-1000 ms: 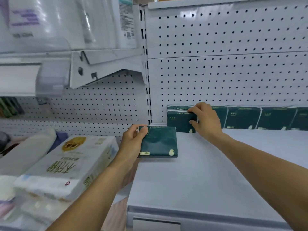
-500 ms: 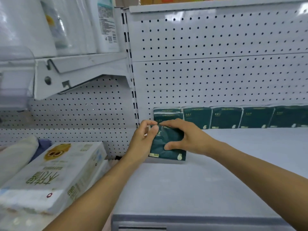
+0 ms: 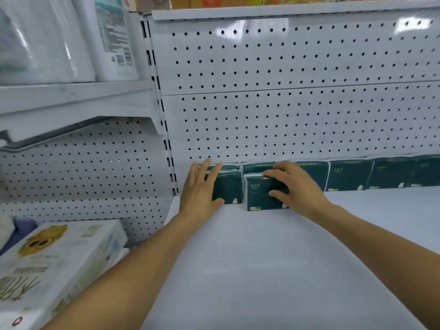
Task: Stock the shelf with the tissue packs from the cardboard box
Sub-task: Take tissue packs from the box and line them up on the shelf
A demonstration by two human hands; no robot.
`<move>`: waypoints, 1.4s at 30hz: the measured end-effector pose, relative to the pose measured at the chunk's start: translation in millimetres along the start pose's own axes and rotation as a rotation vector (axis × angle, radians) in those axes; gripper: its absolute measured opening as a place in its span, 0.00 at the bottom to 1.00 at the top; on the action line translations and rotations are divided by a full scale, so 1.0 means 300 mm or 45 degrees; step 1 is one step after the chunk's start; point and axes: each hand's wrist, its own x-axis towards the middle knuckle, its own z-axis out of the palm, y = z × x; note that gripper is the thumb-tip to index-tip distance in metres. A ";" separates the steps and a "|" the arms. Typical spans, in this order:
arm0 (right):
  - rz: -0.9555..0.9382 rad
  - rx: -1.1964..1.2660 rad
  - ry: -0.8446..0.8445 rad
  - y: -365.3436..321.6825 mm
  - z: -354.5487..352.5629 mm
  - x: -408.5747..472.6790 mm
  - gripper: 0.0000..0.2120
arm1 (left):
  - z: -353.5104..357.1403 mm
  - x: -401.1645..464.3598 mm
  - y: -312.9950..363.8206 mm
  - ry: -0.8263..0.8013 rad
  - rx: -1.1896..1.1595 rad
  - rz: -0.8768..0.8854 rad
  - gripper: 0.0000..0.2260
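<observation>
Dark green tissue packs stand in a row along the back of the white shelf (image 3: 273, 258), against the pegboard. Two more packs stand in front of that row at its left end. My left hand (image 3: 202, 186) lies flat with straight fingers against the left front pack (image 3: 229, 189). My right hand (image 3: 295, 184) holds the right front pack (image 3: 258, 194), fingers over its top and thumb on its front face. Further packs (image 3: 347, 175) continue to the right. The cardboard box is out of view.
A white perforated back panel (image 3: 285, 91) rises behind the packs. On the left, an upper shelf (image 3: 71, 91) carries large white paper-roll packages. A big white tissue package (image 3: 54, 265) with a yellow print lies on the lower left shelf.
The pack that lay flat between both hands now stands upright in front of the row. Both hands moved toward the back, each now on its own front pack.
</observation>
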 end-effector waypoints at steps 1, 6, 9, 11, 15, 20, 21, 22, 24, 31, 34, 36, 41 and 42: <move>-0.008 -0.038 0.031 0.004 0.016 0.010 0.23 | 0.008 0.011 -0.006 0.000 0.038 0.011 0.40; -0.031 -0.155 0.167 0.006 0.063 0.038 0.22 | 0.038 0.039 -0.030 0.070 0.079 0.044 0.37; 0.009 -0.197 0.225 -0.004 0.075 0.042 0.21 | 0.042 0.034 -0.034 0.099 0.059 0.055 0.36; 0.036 -0.217 0.231 -0.015 0.080 0.042 0.21 | 0.046 0.033 -0.032 0.100 0.041 0.072 0.36; 0.039 -0.283 0.242 -0.031 0.082 0.047 0.20 | 0.056 0.041 -0.022 0.090 -0.021 0.081 0.36; 0.047 -0.330 0.178 -0.044 0.075 0.047 0.21 | 0.050 0.043 -0.014 0.050 0.068 0.056 0.35; 0.058 -0.349 0.155 -0.051 0.069 0.047 0.21 | 0.044 0.043 -0.012 0.029 0.121 0.055 0.35; 0.072 -0.369 0.127 -0.062 0.059 0.047 0.22 | 0.036 0.043 -0.009 0.010 0.174 0.057 0.35; 0.104 -0.396 0.065 -0.099 0.033 0.040 0.27 | 0.003 0.031 0.003 -0.015 0.253 0.040 0.37; 0.082 -0.335 0.239 -0.318 -0.096 -0.113 0.29 | -0.195 -0.226 0.080 0.194 0.175 0.111 0.36; 0.044 -0.252 0.363 -0.456 -0.152 -0.239 0.27 | -0.280 -0.399 0.102 0.368 0.108 0.133 0.34; 0.025 -0.209 0.382 -0.551 -0.172 -0.338 0.27 | -0.332 -0.524 0.104 0.436 0.130 0.140 0.33; -0.024 -0.156 0.341 -0.794 -0.200 -0.584 0.27 | -0.436 -0.871 0.063 0.477 0.205 0.171 0.31; -0.031 -0.145 0.321 -0.842 -0.202 -0.630 0.27 | -0.452 -0.940 0.047 0.454 0.208 0.167 0.31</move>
